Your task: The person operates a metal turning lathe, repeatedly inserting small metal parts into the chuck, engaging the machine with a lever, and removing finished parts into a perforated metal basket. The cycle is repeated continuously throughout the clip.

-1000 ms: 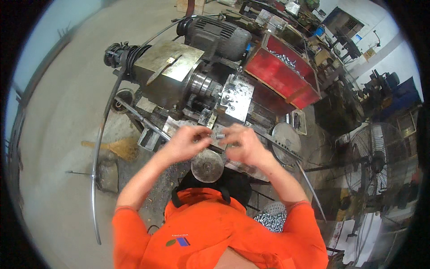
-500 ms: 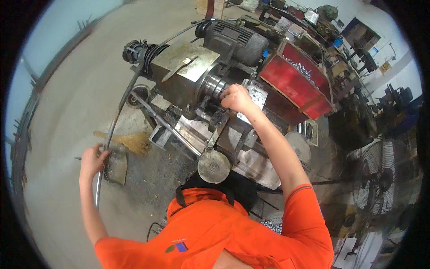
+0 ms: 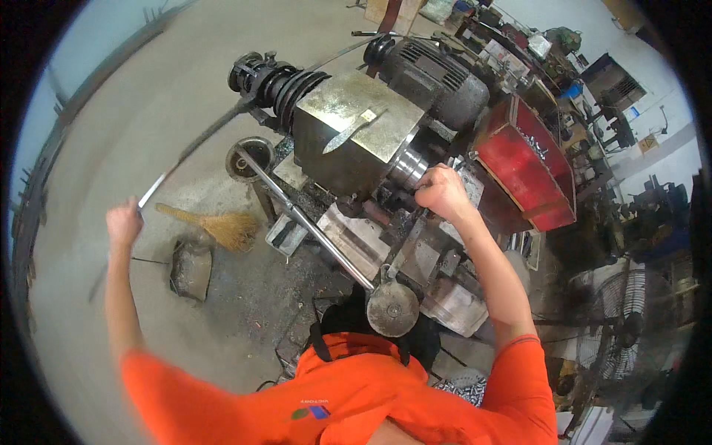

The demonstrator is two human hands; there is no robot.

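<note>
A long metal lever (image 3: 194, 145) runs from the pulley end of a greasy lathe to the far left. My left hand (image 3: 124, 222) is closed round its bright outer end. At the other side of the boxy headstock (image 3: 315, 144), my right hand (image 3: 443, 191) is at the mouth of the shiny round spindle chuck (image 3: 408, 165). Its fingers are bent together there, and whatever they hold is hidden. On top of the headstock lies a flat tool (image 3: 350, 133) like a file or scraper. A round metal handwheel (image 3: 392, 308) stands close before my body.
A red bin (image 3: 528, 174) of small metal parts stands right of the lathe, below the electric motor (image 3: 434, 81). A straw broom (image 3: 226, 228) and a dustpan (image 3: 190, 271) lie on the left floor. A fan (image 3: 623, 326) is at the right.
My left hand has moved away to the far left, swinging the lever outward with it. My right hand stays at the chuck. The whole view has shifted, so the lathe appears farther right.
</note>
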